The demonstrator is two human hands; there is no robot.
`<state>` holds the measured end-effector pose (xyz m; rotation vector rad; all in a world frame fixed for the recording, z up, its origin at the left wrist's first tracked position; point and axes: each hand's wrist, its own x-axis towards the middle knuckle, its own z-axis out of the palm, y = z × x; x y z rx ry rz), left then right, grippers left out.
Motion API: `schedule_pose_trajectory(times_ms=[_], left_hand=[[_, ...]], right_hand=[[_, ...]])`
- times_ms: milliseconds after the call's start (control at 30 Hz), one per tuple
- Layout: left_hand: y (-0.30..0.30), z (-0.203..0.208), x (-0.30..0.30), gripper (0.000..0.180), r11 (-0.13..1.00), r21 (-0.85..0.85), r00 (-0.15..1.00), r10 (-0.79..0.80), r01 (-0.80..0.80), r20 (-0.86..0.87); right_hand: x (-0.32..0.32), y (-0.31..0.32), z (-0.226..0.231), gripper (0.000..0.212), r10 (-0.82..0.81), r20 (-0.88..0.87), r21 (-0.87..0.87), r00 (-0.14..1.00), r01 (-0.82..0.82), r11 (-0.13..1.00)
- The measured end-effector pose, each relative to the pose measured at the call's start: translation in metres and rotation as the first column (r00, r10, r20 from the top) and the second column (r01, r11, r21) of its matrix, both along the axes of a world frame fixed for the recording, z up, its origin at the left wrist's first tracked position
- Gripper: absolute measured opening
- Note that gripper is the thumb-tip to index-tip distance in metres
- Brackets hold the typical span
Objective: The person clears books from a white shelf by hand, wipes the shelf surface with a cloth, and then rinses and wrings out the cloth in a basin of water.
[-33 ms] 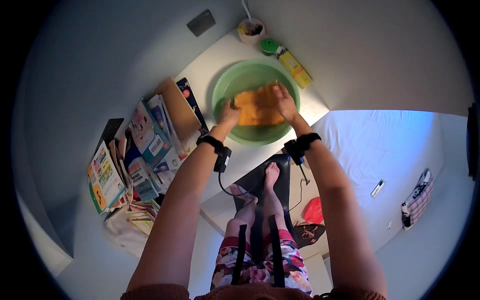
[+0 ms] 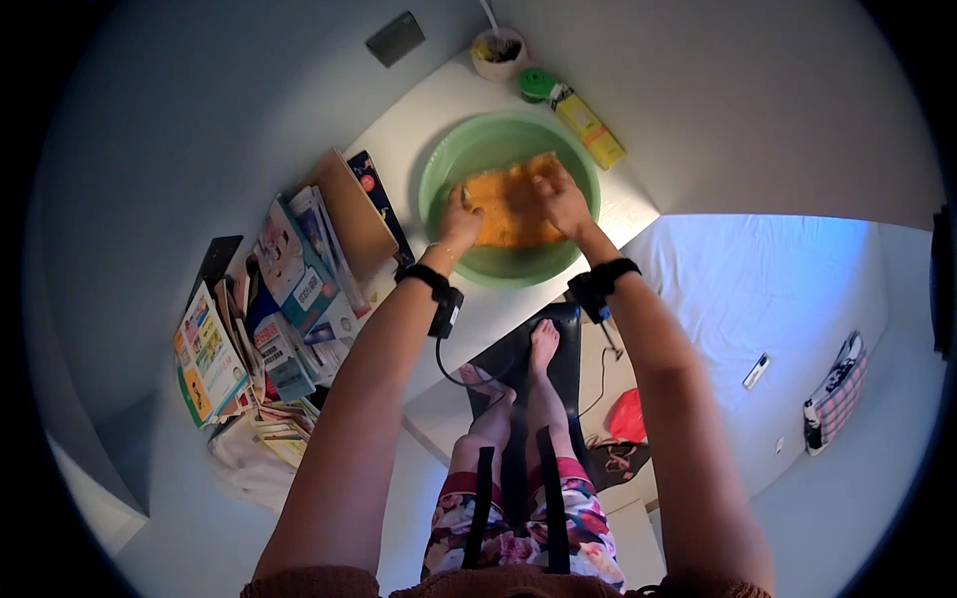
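Note:
A round green basin point(image 2: 435, 169) stands on the white table and holds shallow liquid. Inside it an orange cloth point(image 2: 513, 214), perhaps a towel, lies spread out, somewhat smeared by motion. My left hand point(image 2: 460, 221) grips the cloth's left edge, thumb toward the middle. At the upper right part of the cloth, my right hand point(image 2: 564, 204) is closed, its fingers bent against the fabric. What lies beneath its fingertips is hidden. Both wrists wear black straps with small boxes.
Books and papers point(image 2: 299, 269) crowd the table's left side, next to the basin. Behind it stand a pink pot point(image 2: 498, 56), a green round container point(image 2: 536, 85) and a yellow box point(image 2: 590, 128). A black seat point(image 2: 563, 369) is below; a white-sheeted bed point(image 2: 728, 289) lies right.
My right hand has shifted slightly left, and its fingers are more bent on the cloth. My left hand still grips the left edge. The whole view has shifted slightly.

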<state>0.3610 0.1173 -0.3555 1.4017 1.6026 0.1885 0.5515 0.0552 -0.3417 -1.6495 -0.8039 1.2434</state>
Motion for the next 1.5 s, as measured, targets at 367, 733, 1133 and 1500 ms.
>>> schedule_pose_trajectory(times_ms=[367, 733, 1133, 1500], left_hand=[[-0.008, -0.026, 0.036, 0.035, 0.698, 0.137, 0.51, -0.36, 0.703, -0.781], [-0.012, 0.055, 0.056, 0.031, 0.971, 0.238, 0.915, -0.091, -0.006, 0.393], [-0.028, 0.065, 0.065, 0.036, 0.835, 0.549, 0.995, -0.025, -0.033, 0.098], [0.015, -0.028, 0.021, 0.022, 0.978, 0.144, 0.987, -0.142, 0.152, -0.08]], right_hand=[[-0.039, -0.006, -0.041, 0.064, 0.596, 0.771, -0.484, 0.225, -0.4, 0.778], [-0.039, 0.01, 0.001, 0.056, -0.112, -0.23, -0.115, 0.967, 0.088, 0.99], [-0.063, 0.015, -0.003, 0.022, -0.303, -0.77, -0.278, 0.561, 0.132, 0.952], [-0.023, 0.011, -0.032, 0.034, 0.144, 0.4, -0.263, 0.905, -0.037, 0.964]])
